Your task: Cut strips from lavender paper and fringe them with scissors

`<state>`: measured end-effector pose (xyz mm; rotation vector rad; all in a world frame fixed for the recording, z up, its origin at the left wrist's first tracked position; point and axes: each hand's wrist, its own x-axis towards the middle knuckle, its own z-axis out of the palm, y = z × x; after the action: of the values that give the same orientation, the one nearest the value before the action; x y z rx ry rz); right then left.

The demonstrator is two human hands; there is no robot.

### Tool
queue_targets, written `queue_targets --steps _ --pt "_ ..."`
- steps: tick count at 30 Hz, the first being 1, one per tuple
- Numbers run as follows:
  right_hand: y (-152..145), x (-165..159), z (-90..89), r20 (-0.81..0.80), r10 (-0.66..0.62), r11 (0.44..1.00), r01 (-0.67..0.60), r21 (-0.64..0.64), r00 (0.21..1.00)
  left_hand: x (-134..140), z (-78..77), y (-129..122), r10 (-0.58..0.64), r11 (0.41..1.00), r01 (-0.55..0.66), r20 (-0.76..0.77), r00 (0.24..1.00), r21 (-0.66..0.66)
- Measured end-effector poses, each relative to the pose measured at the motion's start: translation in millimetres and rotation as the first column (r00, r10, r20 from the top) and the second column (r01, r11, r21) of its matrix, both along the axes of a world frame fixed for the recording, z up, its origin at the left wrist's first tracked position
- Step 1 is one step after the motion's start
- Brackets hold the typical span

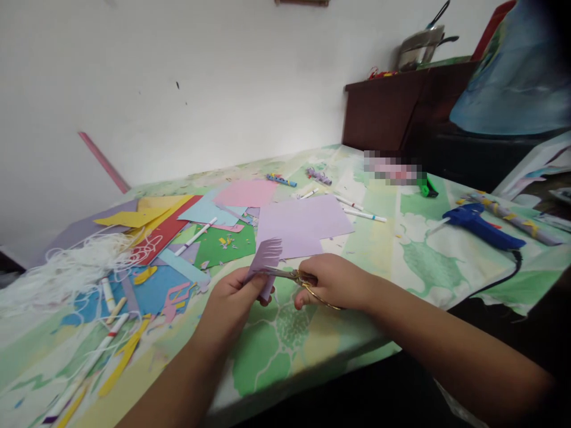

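A folded strip of purple paper [266,254] is pinched in my left hand [238,299], close to the table's front edge. Its upper side is cut into a fringe of thin slits. My right hand [332,282] grips a pair of scissors [285,273] with gold-coloured handles, the blades pointing left. Those blades meet the paper just above my left thumb; whether they are fully closed I cannot make out. Larger sheets of light purple paper [303,220] lie flat just behind the strip.
At left are tangled white string [84,273], coloured paper sheets [178,229], scraps and markers [107,339]. A blue glue gun [486,227] with a black cord lies at right. Decorated paper rolls [319,176] are at the back. A patterned cloth [428,267] covers the table.
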<state>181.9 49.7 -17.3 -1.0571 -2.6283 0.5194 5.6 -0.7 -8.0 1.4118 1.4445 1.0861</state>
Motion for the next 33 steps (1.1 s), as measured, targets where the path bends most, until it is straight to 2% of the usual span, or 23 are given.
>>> queue_targets --steps 5,10,15,19,25,33 --pt "0.9 0.7 -1.3 -0.020 -0.013 1.000 0.013 0.008 1.000 -1.0 -6.1 -0.4 0.001 1.000 -0.001 0.073 0.997 -0.012" --pt "1.6 0.3 -1.8 -0.031 -0.036 0.999 0.036 0.027 0.999 1.1 -4.4 -2.1 0.059 0.998 -0.051 0.182 0.982 -0.048" --pt "0.5 0.5 -1.6 -0.041 -0.023 0.999 0.024 0.025 0.999 3.3 1.3 -4.1 0.108 0.993 -0.101 0.132 0.985 -0.060" --pt "-0.1 0.3 -1.4 -0.040 -0.017 1.000 0.018 0.012 0.999 1.8 0.1 -4.8 0.123 0.992 -0.118 0.120 0.985 -0.045" --pt "1.0 -0.2 -1.2 -0.045 0.009 1.000 -0.009 0.003 0.999 0.8 -2.8 -5.7 0.043 0.999 -0.044 0.139 0.989 0.001" --pt "1.8 -1.2 -2.6 -0.032 0.000 1.000 0.001 0.018 0.999 1.3 -3.0 -5.6 0.029 1.000 -0.027 0.134 0.991 -0.011"
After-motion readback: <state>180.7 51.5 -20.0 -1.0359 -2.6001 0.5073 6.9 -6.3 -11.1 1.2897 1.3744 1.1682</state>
